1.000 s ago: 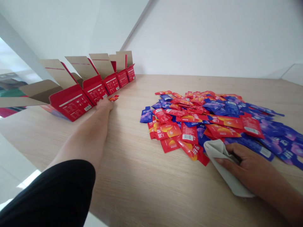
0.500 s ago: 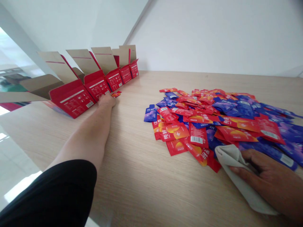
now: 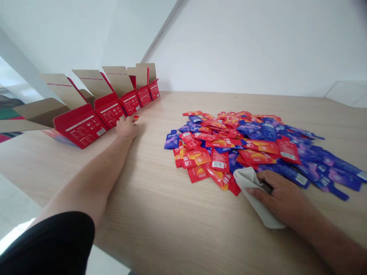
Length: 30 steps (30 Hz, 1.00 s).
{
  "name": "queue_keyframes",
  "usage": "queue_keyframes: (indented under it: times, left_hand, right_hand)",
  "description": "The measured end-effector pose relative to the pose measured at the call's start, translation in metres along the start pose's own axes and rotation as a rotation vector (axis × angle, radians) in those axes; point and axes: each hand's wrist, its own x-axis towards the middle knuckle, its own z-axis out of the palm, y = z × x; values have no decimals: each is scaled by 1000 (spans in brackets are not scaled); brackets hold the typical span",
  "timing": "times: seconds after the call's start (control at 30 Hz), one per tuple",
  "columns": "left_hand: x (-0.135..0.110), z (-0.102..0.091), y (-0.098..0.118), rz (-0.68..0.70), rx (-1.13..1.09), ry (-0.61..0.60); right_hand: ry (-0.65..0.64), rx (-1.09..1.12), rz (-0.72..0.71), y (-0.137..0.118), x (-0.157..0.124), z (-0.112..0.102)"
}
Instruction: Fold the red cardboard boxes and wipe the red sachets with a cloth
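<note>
My left hand [image 3: 126,128] reaches out in front of the row of red boxes, palm down with its fingers apart. A small red sachet [image 3: 136,118] shows at its thumb side, partly covered by the hand. In my right hand [image 3: 276,196] a folded off-white cloth [image 3: 255,198] is pinched between thumb and fingers. The cloth's upper end touches the near edge of a heap of red-orange sachets [image 3: 225,142] and blue-purple sachets [image 3: 315,172]. What lies under the left palm is hidden.
Several red cardboard boxes [image 3: 83,126] stand in a line at the left with their brown flaps [image 3: 64,89] raised. The wooden table [image 3: 160,214] meets a white wall [image 3: 243,46] at the back. Its near left edge borders a pale floor.
The view has turned slightly to the right. My left hand has slid a little over the red sachet, so less of it shows. The cloth stays in my right hand by the heap.
</note>
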Motion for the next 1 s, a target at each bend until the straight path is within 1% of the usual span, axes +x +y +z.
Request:
queue_keyframes:
  times: [0.1, 0.2, 0.33, 0.4, 0.47, 0.53, 0.63, 0.73, 0.87, 1.0]
  left_hand:
    - [-17, 0, 31, 127, -25, -13]
    - [-44, -5, 70, 245, -63, -70]
    - [-102, -17, 117, 434, -99, -224]
    - [-133, -20, 134, 539, -87, -325]
    - [-158, -20, 146, 624, -55, -405]
    - [-174, -18, 154, 668, -26, -441]
    - [-183, -16, 159, 676, -20, -455]
    - [-183, -15, 158, 616, -44, -466]
    - [-181, -16, 152, 516, -124, -484]
    - [-180, -22, 147, 502, -233, -536]
  right_hand:
    - [30, 2, -49, -4, 1, 0]
    - [81, 2, -96, -5, 3, 1]
    - [108, 15, -126, -7, 5, 2]
    - [113, 24, -144, -8, 6, 3]
    - [123, 39, -162, -9, 7, 3]
    - [128, 55, -176, -9, 7, 4]
    - [142, 74, -195, -8, 8, 6]
    - [155, 82, -205, -6, 10, 7]
    - [153, 102, -199, -5, 12, 6]
    - [124, 146, -205, -7, 11, 3]
